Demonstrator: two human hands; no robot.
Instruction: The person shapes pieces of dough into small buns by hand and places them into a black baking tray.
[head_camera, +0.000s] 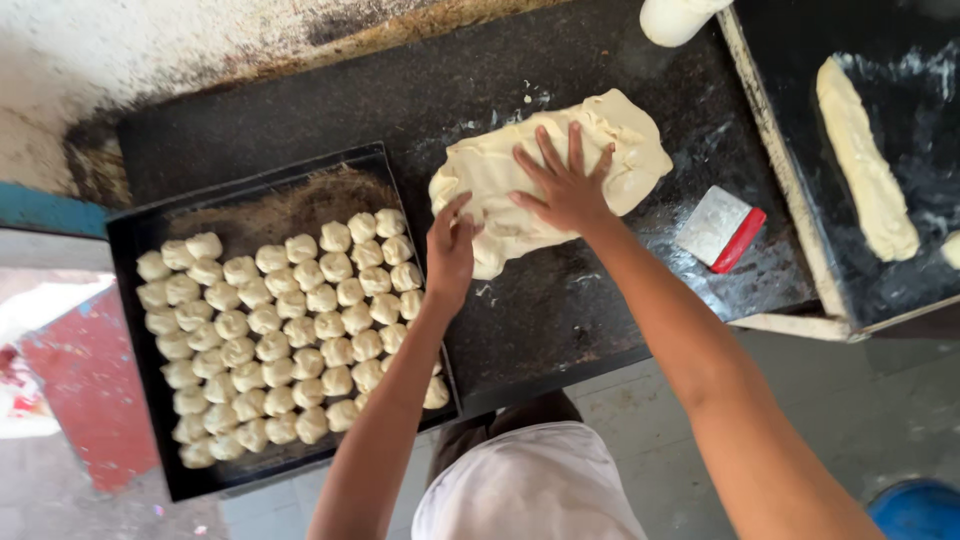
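Note:
A large flat slab of pale dough (500, 165) lies on the dark worktop (560, 300). My right hand (565, 185) presses flat on the slab with fingers spread. At the slab's near left edge, my left hand (450, 250) curls its fingers on the dough's rim. A black baking tray (135, 235) to the left holds several rows of small dough balls (280, 330), with bare floured space at its far end.
A dough scraper with a red handle (722, 228) lies right of the slab. On a second dark counter at the right sits a long dough roll (865, 165). A white rounded object (672, 18) stands at the top edge. Grey floor lies below.

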